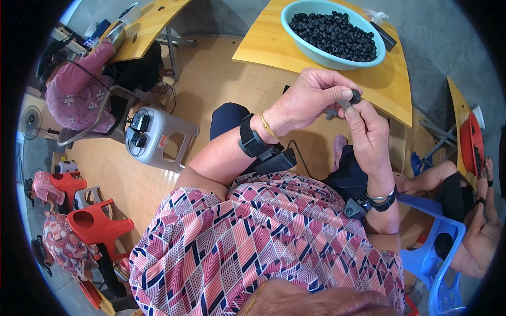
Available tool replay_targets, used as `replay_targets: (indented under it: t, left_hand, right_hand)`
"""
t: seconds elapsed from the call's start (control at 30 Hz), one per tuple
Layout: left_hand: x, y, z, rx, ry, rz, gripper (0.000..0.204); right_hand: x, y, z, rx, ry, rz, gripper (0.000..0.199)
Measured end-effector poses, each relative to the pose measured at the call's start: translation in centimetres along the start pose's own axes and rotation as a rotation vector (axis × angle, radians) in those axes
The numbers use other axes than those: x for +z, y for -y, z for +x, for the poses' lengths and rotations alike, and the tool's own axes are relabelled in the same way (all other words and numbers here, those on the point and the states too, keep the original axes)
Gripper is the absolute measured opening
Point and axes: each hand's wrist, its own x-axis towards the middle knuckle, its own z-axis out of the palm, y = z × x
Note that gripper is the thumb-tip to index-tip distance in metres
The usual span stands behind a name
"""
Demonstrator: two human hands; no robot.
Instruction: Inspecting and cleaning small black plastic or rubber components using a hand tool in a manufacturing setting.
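My left hand (316,97) and my right hand (370,131) meet in front of the table's near edge, fingers closed together in a pinch. At their fingertips is a small black round part (356,96), rubber-like, partly covered by the thumbs. A short flat greyish strip (343,103), like a thin blade, shows at my right thumb tip; its other end is hidden. Beyond the hands, a light-blue basin (337,63) sits on the wooden table (269,45), heaped with many black ring-shaped parts (337,34).
A dark box-like object (383,36) and a clear plastic bag (375,16) lie behind the basin. A grey stool (166,139) stands at the left, red stools (103,224) farther back. A blue chair (435,247) and a person beside a red basin (470,142) are at the right.
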Motion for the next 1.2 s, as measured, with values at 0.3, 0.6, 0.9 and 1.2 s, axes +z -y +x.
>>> replay_targets:
  t: [0.3,0.6,0.9,1.2]
  left_hand:
    - [-0.5,0.7,0.0,-0.067,0.088,-0.340,0.023]
    - [0.3,0.3,-0.1,-0.089,0.092,-0.238,0.019]
    - [0.5,1.1,0.3,-0.111,0.075,-0.338,0.017]
    - [0.9,2.0,0.4,-0.118,-0.011,-0.462,0.017]
  right_hand:
    - [-1.6,-0.1,-0.2,-0.110,-0.208,-0.056,0.017]
    - [-0.7,0.6,1.0,-0.247,-0.191,-0.105,0.015]
    - [0.3,-1.1,1.0,-0.309,-0.380,-0.162,0.010]
    - [0.6,-2.9,1.2,-0.639,-0.455,-0.489,0.016]
